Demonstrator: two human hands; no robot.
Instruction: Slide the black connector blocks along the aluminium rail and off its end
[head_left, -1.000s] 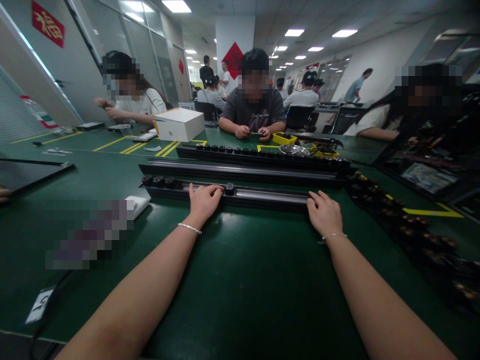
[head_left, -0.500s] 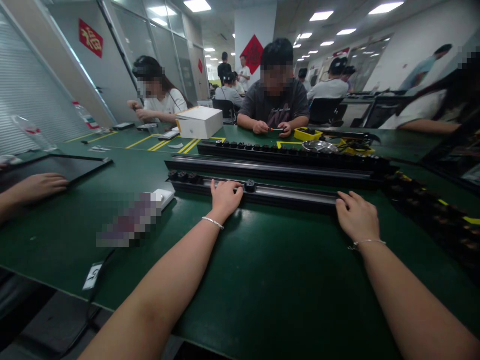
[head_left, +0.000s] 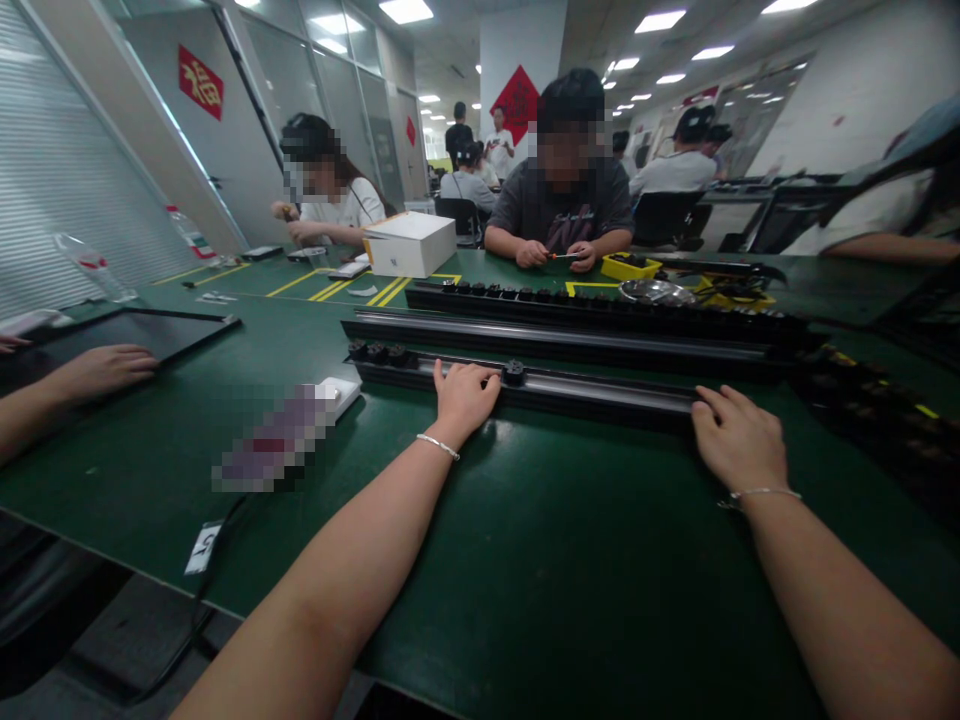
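A long black rail (head_left: 600, 389) with a silvery inner channel lies across the table in front of me. My left hand (head_left: 466, 393) grips it left of centre, fingers over its edge. Just right of those fingers a small black round part (head_left: 514, 372) sits in the channel. Several similar black parts (head_left: 377, 352) stand at the rail's left end. My right hand (head_left: 739, 435) holds the right end, its fingers curled over it. The undersides of both hands' grips are hidden.
Behind lie a second black rail (head_left: 555, 336) and a third rail (head_left: 600, 305) with a row of black parts. A power strip (head_left: 341, 397), a white box (head_left: 412, 245) and a yellow tray (head_left: 630, 266) are on the table (head_left: 570, 560). A co-worker's hand (head_left: 112, 372) rests at left.
The view has shifted slightly, so things appear a little further right. Both hands keep their places on the rail. The co-worker opposite has turned the small tool they hold slightly.
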